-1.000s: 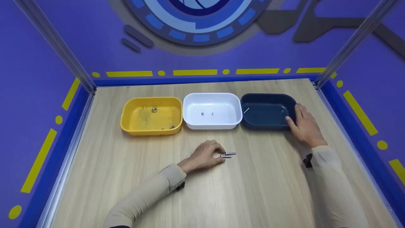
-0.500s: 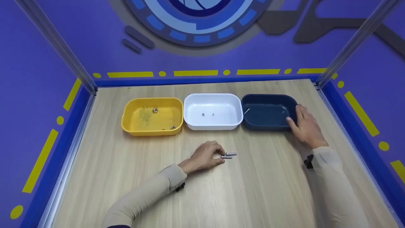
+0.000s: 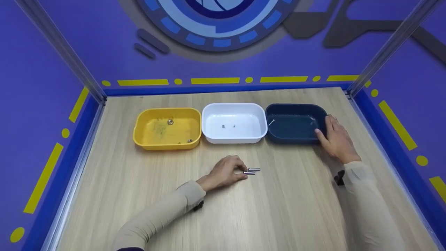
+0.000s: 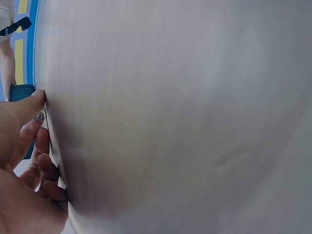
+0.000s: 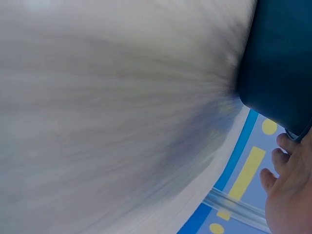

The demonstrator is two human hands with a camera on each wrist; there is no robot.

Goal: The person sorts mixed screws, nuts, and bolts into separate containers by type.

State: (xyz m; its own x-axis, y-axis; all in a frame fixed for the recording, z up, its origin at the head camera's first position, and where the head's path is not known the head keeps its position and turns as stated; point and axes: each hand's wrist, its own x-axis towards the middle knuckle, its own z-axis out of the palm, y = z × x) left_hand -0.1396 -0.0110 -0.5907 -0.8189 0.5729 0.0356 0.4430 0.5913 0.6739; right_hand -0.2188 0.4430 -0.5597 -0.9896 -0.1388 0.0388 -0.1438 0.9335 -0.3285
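In the head view my left hand (image 3: pixel 226 171) is low over the table, thumb and index finger pinching at the head ends of two silver bolts (image 3: pixel 251 173). The bolts lie side by side, shanks pointing right. From the left wrist, a round bolt head (image 4: pixel 40 117) shows between thumb and index finger, the other fingers curled below. My right hand (image 3: pixel 338 141) grips the right end of a dark blue bin (image 3: pixel 296 140), thumb over the rim and fingers along the outer wall. A slim silver screw (image 3: pixel 271 122) leans at the bin's left inside.
A white bin (image 3: pixel 234 140) stands in the middle with two tiny pieces inside. Left of it, a yellow bin (image 3: pixel 167 146) holds several small metal nuts (image 3: pixel 170 121). The three stand in a row on the wooden table (image 3: pixel 278 209), with purple walls (image 3: pixel 223 66) behind and at both sides.
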